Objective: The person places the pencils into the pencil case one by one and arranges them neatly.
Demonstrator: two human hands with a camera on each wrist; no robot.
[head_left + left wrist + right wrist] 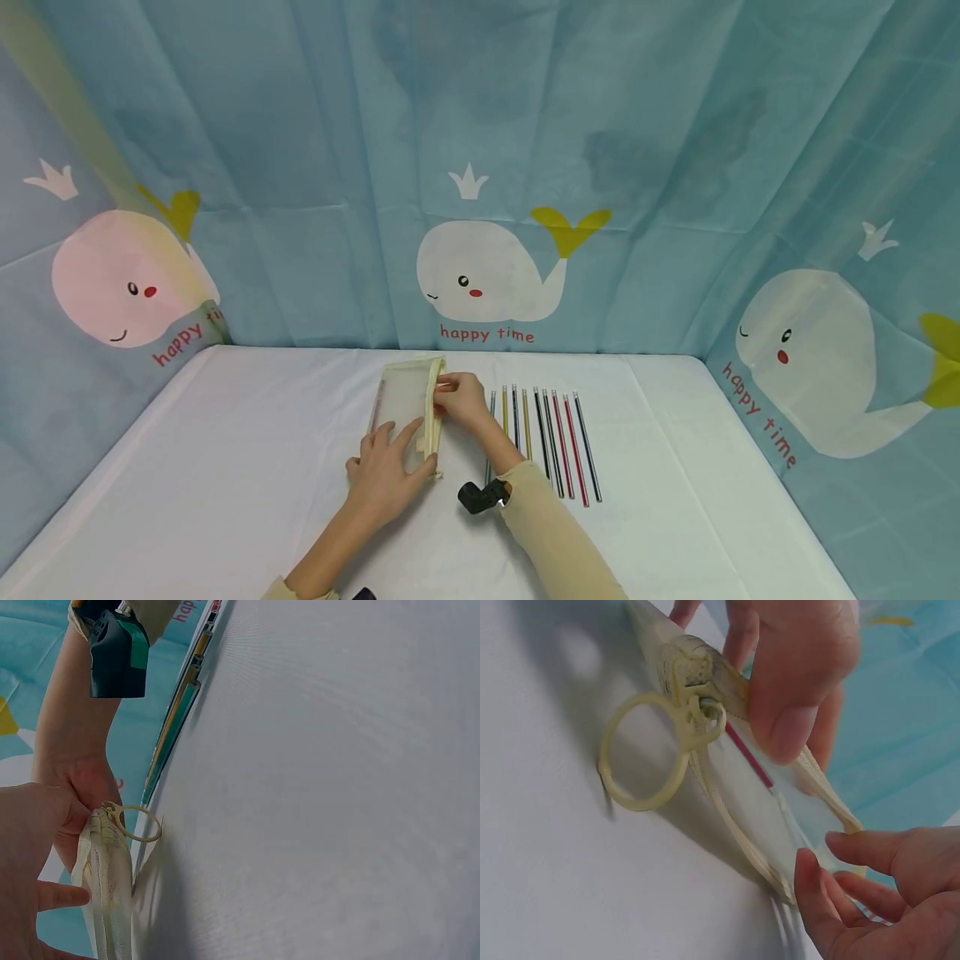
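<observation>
A flat see-through pencil case (pixel 403 387) with a cream zip lies on the white table. Its zipped side gapes open toward the right, and a red pencil (pixel 750 756) shows inside. My left hand (pixel 386 467) spreads over the near part of the case, its thumb and fingers holding the upper lip of the opening. At the far part of that opening, my right hand (pixel 900 889) pinches the edge, some fingertips inside the mouth. A ring-shaped zip pull (pixel 646 796) hangs at the near end, beside the left thumb.
Several pencils (pixel 551 446) lie side by side to the right of the case, partly under the right forearm. Black wrist cameras (pixel 480 497) sit on both wrists. A blue whale-print curtain (pixel 480 108) stands behind and along both sides of the table.
</observation>
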